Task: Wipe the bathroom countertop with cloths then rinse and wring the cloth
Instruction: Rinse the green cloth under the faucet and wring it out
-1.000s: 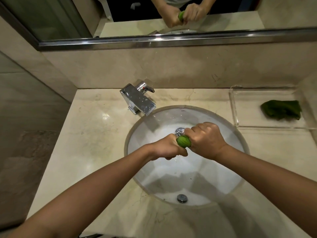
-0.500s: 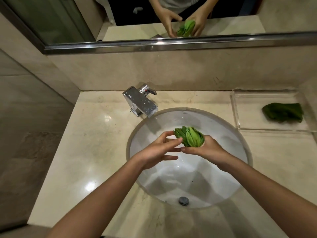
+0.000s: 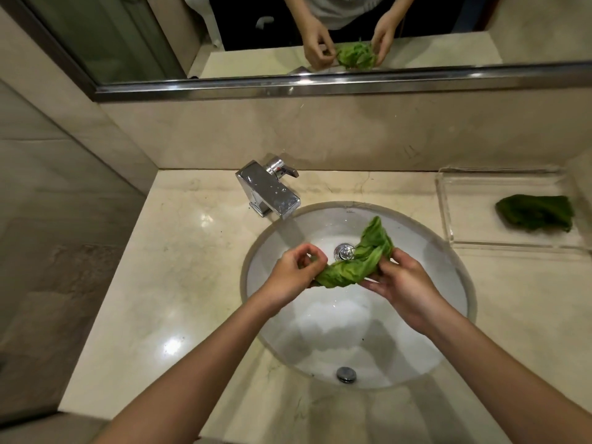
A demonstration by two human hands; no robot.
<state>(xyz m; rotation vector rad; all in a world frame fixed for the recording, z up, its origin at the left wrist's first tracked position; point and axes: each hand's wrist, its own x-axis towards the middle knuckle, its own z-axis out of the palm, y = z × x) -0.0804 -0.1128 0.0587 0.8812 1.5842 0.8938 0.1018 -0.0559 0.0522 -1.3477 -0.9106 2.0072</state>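
Note:
A crumpled light green cloth (image 3: 358, 257) hangs stretched over the white sink basin (image 3: 442, 315). My left hand (image 3: 293, 272) pinches its lower left end with fingertips. My right hand (image 3: 400, 283) grips the cloth's right part from below, and a loose flap sticks up above it. A second, darker green cloth (image 3: 535, 213) lies in the clear tray (image 3: 448, 216) at the right of the beige countertop (image 3: 166, 283).
A chrome faucet (image 3: 269, 190) stands behind the basin at the left, with no water running. The drain (image 3: 344, 251) and an overflow fitting (image 3: 346, 374) show in the bowl. A mirror (image 3: 288, 33) spans the back wall. A wall borders the countertop on the left.
Both hands were clenched around the tightly twisted cloth. They have let it loosen and drawn apart, so the cloth now unfurls between them.

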